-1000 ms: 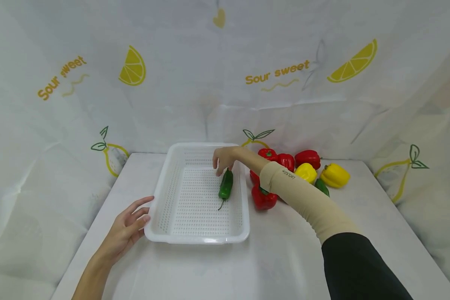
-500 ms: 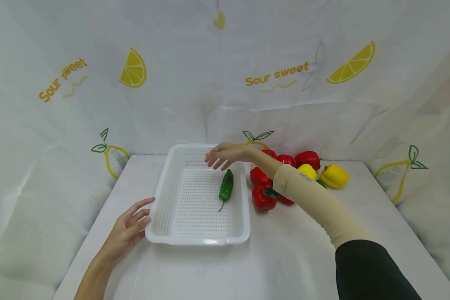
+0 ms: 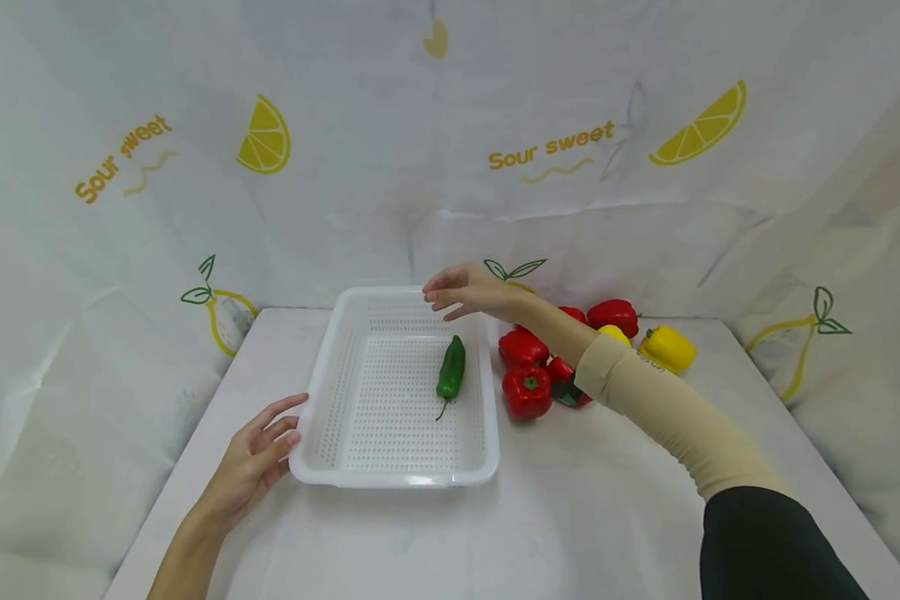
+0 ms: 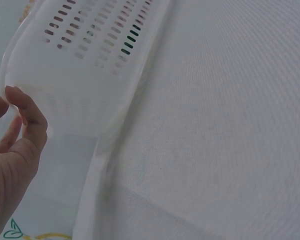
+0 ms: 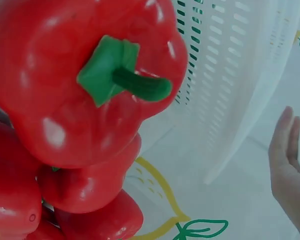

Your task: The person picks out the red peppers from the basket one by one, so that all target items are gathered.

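Note:
A white perforated basket stands on the table, and a green chili pepper lies inside it near the right wall. My right hand hovers open above the basket's far right corner, fingers spread, holding nothing. My left hand rests open on the table with its fingertips at the basket's near left corner. In the right wrist view a red bell pepper fills the frame beside the basket wall.
Red bell peppers sit in a cluster right of the basket, with yellow peppers and a green one behind my right forearm. Printed white cloth walls enclose the table on three sides.
My right hand let go of the green chili, rose out of the basket and drew back to the far right corner. The chili stays lying in the basket. My left hand has not moved.

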Available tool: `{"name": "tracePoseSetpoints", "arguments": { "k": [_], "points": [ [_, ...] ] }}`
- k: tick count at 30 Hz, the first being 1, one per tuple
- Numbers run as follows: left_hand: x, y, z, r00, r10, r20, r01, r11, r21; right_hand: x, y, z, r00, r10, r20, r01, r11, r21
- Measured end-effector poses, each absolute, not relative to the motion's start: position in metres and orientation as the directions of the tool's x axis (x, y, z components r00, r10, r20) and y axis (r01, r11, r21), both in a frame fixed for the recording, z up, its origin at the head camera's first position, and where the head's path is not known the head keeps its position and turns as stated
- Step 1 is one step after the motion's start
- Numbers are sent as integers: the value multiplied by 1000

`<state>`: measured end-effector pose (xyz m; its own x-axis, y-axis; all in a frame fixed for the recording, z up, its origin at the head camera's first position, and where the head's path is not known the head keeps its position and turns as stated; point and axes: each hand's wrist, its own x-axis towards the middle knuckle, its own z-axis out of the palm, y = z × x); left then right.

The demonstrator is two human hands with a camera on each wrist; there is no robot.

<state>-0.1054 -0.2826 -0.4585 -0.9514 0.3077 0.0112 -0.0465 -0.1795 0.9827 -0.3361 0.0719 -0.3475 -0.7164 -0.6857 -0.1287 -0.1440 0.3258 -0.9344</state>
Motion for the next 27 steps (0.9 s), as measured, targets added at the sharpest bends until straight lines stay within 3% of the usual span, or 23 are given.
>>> {"name": "tracePoseSetpoints", "arguments": {
  "k": [7,16,27],
  "points": [
    [-105,-284,-458,-949,315,4,-61,-195,979,-339,70,-365,-692,-684,-230,-144,444,-885],
    [-107,-284,-460,-948,318,13,-52,-194,980,-340,62,-374,-548,-754,-362,-135,507,-851],
    [-106,-285,-460,-949,317,-4,-69,-192,979,-333,45,-388,-310,-786,-534,-276,612,-741]
  ]
}}
